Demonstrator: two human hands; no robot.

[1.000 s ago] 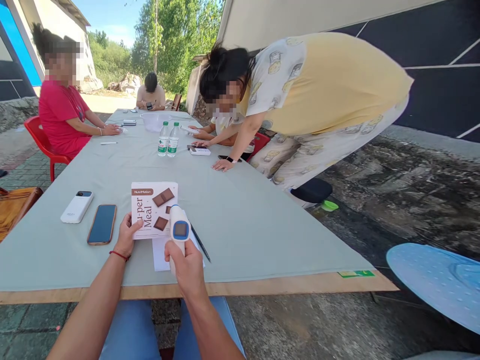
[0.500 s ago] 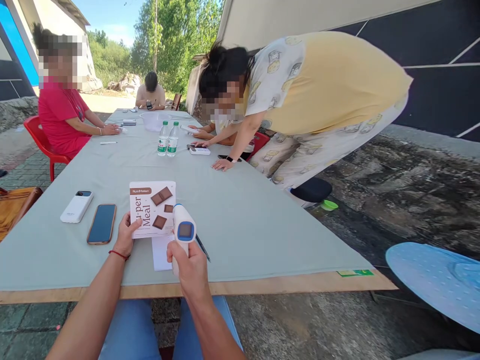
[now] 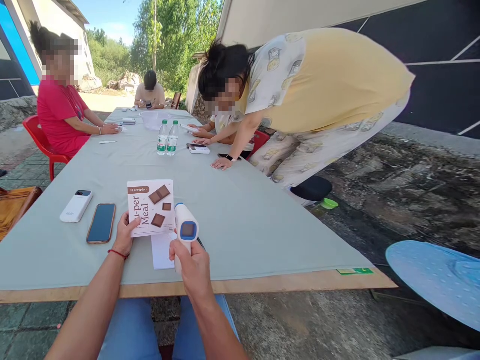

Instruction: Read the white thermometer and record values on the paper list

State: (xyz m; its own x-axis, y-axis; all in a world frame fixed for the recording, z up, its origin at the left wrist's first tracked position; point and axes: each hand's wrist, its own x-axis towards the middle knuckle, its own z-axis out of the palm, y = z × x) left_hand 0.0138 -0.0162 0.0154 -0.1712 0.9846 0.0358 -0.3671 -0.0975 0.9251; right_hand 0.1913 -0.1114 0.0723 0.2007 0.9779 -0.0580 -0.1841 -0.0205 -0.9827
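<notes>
On the long grey-clothed table (image 3: 243, 220) the "Super Meal" box (image 3: 150, 207) lies flat near the front edge, the left hand (image 3: 125, 235) pinching its lower-left corner, while the right hand (image 3: 193, 267) is wrapped around the infrared thermometer (image 3: 185, 230), raised just beside the box.

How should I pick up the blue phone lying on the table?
Grip the phone by its two long edges, coming from above. It lies flat, screen up, so only the thin sides give your fingers purchase. The white power bank sits to its left and the left hand to its right, so straight down seems easiest.
</notes>
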